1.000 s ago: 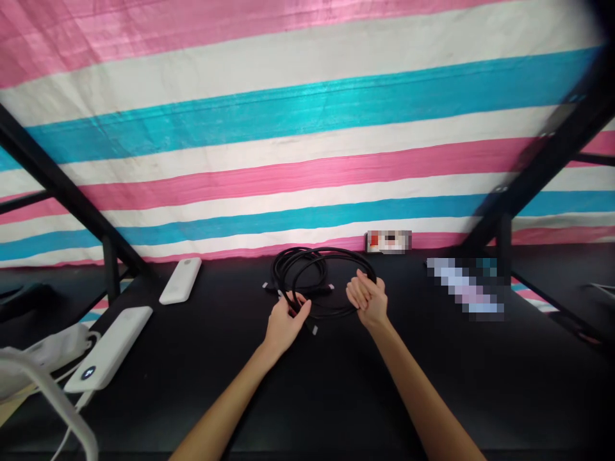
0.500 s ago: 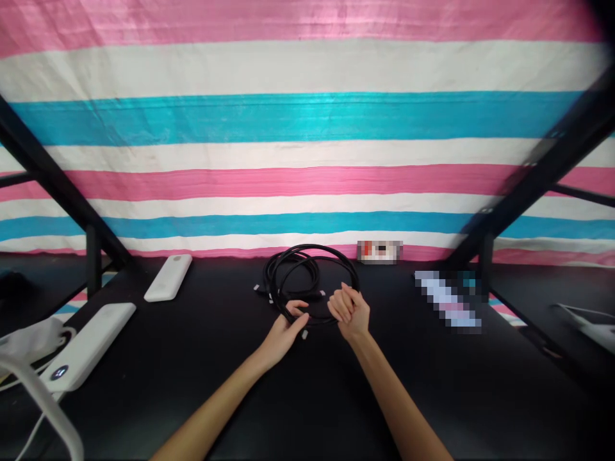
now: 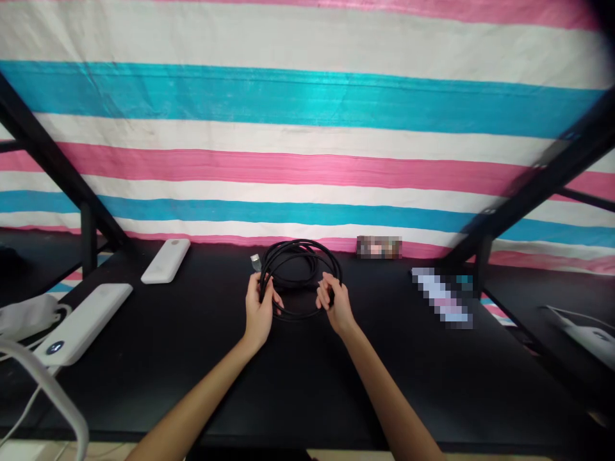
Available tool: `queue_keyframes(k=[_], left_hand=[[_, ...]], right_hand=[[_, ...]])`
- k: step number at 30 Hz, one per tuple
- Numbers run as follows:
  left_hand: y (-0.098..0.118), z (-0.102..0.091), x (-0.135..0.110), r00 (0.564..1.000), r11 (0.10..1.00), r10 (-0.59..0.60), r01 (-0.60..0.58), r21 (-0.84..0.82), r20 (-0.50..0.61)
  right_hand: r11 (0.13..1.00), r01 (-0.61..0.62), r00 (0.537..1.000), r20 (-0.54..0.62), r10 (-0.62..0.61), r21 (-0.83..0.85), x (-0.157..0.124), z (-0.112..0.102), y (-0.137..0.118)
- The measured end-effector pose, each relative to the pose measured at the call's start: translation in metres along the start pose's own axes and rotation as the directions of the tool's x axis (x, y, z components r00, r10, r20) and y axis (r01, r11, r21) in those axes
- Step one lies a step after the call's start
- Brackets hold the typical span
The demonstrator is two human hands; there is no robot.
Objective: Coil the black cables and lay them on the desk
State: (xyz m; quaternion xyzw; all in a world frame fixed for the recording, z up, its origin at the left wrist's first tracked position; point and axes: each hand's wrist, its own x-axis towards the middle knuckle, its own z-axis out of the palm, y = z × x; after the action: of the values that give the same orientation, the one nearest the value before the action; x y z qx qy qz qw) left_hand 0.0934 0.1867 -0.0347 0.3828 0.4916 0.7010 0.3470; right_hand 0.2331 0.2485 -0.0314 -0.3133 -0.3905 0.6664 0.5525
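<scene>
Two flat white oblong power banks (image 3: 166, 261) (image 3: 89, 320) on the left, one looped bundle of black cable (image 3: 303, 242) centre-far on the black tabletop (image 3: 298, 390), one silver plug (image 3: 256, 262) poking out. Left hand (image 3: 259, 314) has fingers wrapped round the left side, right hand (image 3: 339, 306) fingers curled round the right. Pink-white-blue striped sheeting (image 3: 307, 96) behind.

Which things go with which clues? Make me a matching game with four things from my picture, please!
Things:
1. black cable
2. striped sheet
3. device with a round display
4. tabletop

Clues:
A. flat and black, underneath
B. pink, white and blue, at the back
C. looped, held by the left hand and right hand
D. all white, at the left side

Right pairs: 1-C, 2-B, 3-D, 4-A
</scene>
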Motion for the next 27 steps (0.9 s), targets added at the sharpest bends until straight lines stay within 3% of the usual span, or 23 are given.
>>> queue_keyframes(k=[5, 10, 15, 18, 23, 27], left_hand=[[-0.002, -0.008, 0.009, 0.985, 0.984, -0.126, 0.11, 0.139, 0.115], [-0.012, -0.01, 0.008, 0.982, 0.968, -0.103, 0.064, 0.242, 0.156], [-0.013, -0.008, 0.011, 0.966, 0.954, -0.197, 0.15, 0.26, 0.166], [-0.011, -0.008, 0.017, 0.942, 0.942, -0.269, 0.213, 0.259, 0.202], [-0.008, -0.012, 0.021, 0.964, 0.948, -0.184, 0.122, 0.294, 0.193], [-0.006, -0.015, 0.021, 0.953, 0.943, -0.177, 0.092, 0.32, 0.247]], right_hand=[[0.931, 0.073, 0.981, -0.141, -0.13, -0.357, 0.01, -0.014, 0.007], [0.807, 0.131, 0.956, -0.144, -0.258, -0.576, 0.008, -0.013, 0.002], [0.738, 0.186, 0.943, -0.091, -0.319, -0.649, 0.004, -0.009, 0.003], [0.644, 0.296, 0.903, -0.013, -0.429, -0.705, 0.004, -0.011, 0.007], [0.389, 0.419, 0.84, 0.187, -0.51, -0.821, 0.001, -0.012, 0.007], [0.344, 0.445, 0.837, 0.247, -0.489, -0.827, -0.001, -0.012, 0.005]])
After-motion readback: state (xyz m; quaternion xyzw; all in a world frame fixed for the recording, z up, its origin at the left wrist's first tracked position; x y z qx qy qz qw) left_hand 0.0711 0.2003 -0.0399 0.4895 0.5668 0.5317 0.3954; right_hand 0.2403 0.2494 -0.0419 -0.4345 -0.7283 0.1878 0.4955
